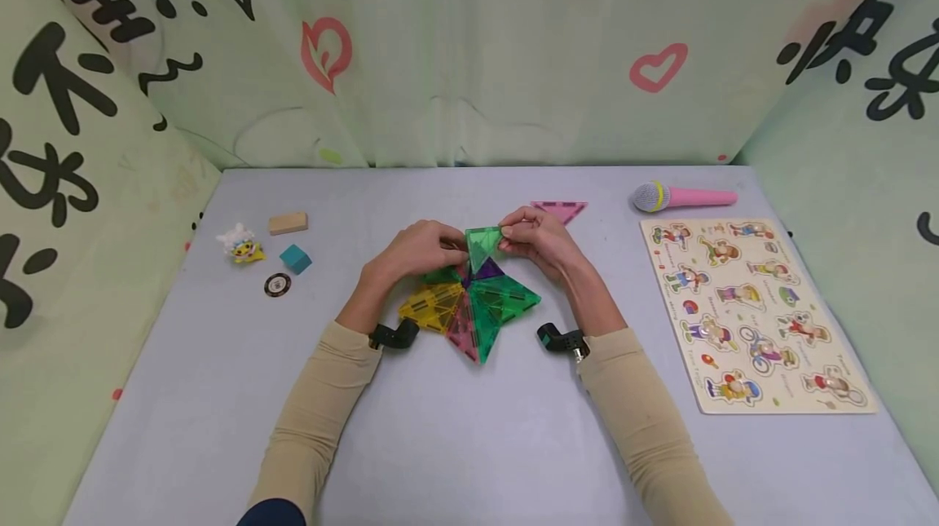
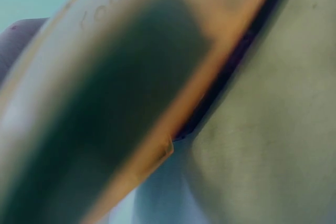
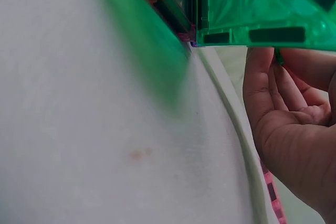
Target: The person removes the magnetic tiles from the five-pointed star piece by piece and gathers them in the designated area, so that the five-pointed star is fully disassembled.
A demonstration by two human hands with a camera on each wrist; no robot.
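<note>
Translucent triangular magnetic tiles form a star-like shape [image 1: 464, 329] at the middle of the table, in yellow, pink, green and purple. A green triangular magnetic tile [image 1: 482, 244] stands up at its far side, between both hands. My right hand [image 1: 543, 242] pinches this tile by its right corner; the right wrist view shows the fingers [image 3: 258, 80] beneath a green tile edge. On the star's far left side, my left hand [image 1: 425, 250] grips the tiles with thumb and fingers, its fingertips partly hidden. The left wrist view has only a blurred, orange-edged tile [image 2: 157, 135] close up.
A pink triangular tile [image 1: 561, 209] lies behind the right hand. To the right are a toy microphone [image 1: 689, 196] and a picture puzzle board [image 1: 788, 395]. Leftward sit a wooden block [image 1: 288, 223], a blue block [image 1: 296, 258], a round black disc [image 1: 277, 285] and a small figurine [image 1: 244, 245].
</note>
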